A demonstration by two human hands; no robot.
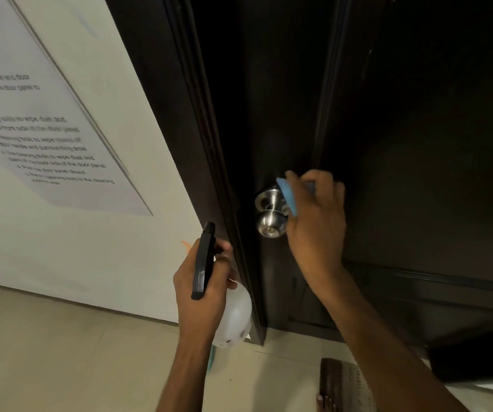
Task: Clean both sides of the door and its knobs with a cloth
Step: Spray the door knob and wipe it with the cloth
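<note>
**Cloth at the knob, spray bottle in the other hand**

While the right hand (316, 215) presses a blue cloth (287, 195) against the right side of the steel door knob (270, 214), its fingers are curled around the cloth, which is mostly hidden under them; only a folded blue edge shows between the fingers and the knob. The hand covers the part of the knob's plate nearest the door's middle. The left hand (203, 289) is closed around the neck of a spray bottle (233, 316), its fingers wrapped at the black trigger head (203, 263), whose nozzle points up toward the door frame. The bottle's pale, rounded body hangs below the hand, just beside the frame's lower edge.

One cloth, one spray bottle and one knob are in view. The knob sits on the dark door (417, 144) near its left edge, with a round plate behind it and a keyhole in its face. The door fills the upper right of the view, and a moulded rail crosses it below the right forearm.

To the left, a printed sheet (46, 114) with blurred lines of text is fixed to the pale wall (105, 248). The tiled floor (61, 352) runs below. A brown mat (343, 385) lies at the door's foot, and the toes of a bare foot (325, 404) show at the mat's lower left corner.
</note>
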